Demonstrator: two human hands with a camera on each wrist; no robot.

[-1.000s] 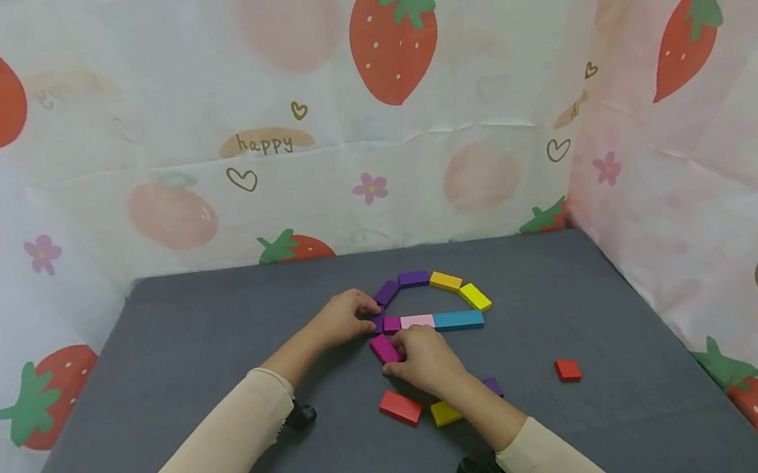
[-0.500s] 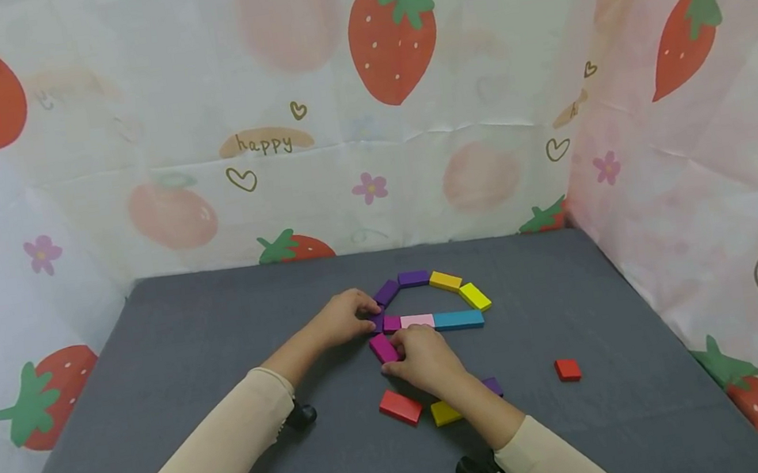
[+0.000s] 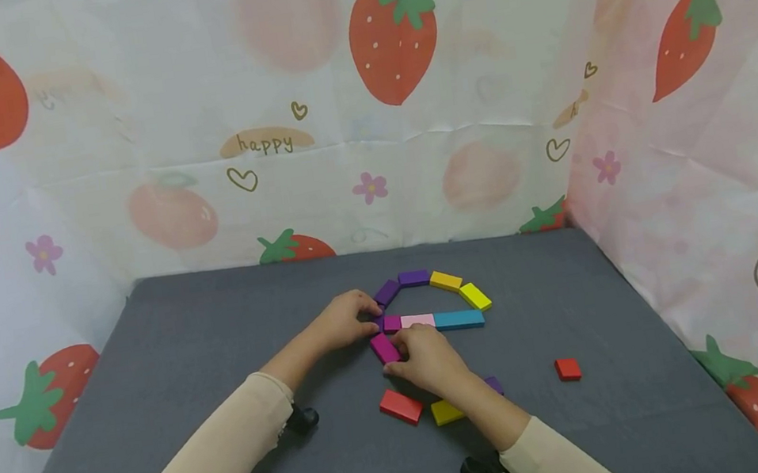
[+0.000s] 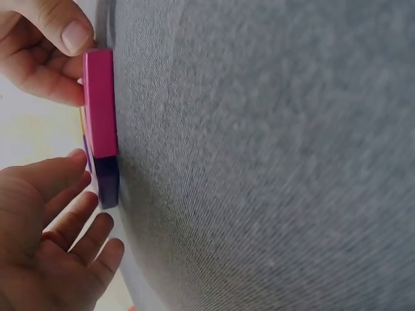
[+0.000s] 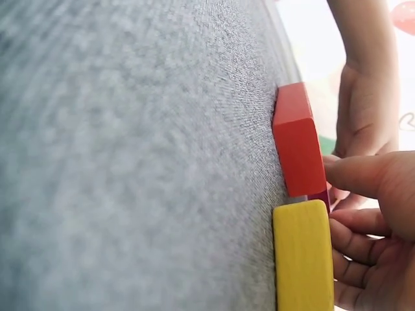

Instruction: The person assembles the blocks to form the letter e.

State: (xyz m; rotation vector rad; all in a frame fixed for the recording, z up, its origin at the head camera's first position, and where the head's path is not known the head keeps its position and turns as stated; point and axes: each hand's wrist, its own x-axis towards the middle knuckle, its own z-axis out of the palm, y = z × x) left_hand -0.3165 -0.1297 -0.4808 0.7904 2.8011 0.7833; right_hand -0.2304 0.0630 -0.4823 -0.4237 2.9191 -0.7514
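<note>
My left hand [image 3: 344,319] has thumb and index finger at the two sides of a purple block [image 3: 381,322], pinching it lightly; its other fingers look relaxed in the left wrist view. A magenta block [image 3: 384,348] slants just below, its end meeting the purple one [image 4: 107,184] in that view. Thumb and fingers of my right hand [image 3: 429,359] pinch this magenta block [image 4: 99,103]. Beside them runs a row of a small magenta block [image 3: 392,323], a pink block [image 3: 417,321] and a blue block [image 3: 459,320]. Part of the pink block is behind my right hand.
An arc of purple blocks [image 3: 414,278] and yellow blocks [image 3: 445,280] curves above the row. Nearer me lie a red block [image 3: 401,407], a yellow block [image 3: 447,411] and a purple block [image 3: 494,385], the last two partly behind my right arm. A red square block [image 3: 568,370] lies right.
My left thumb has shifted slightly to the right, covering more of the purple block. My right hand and the magenta block stay almost where they were.
</note>
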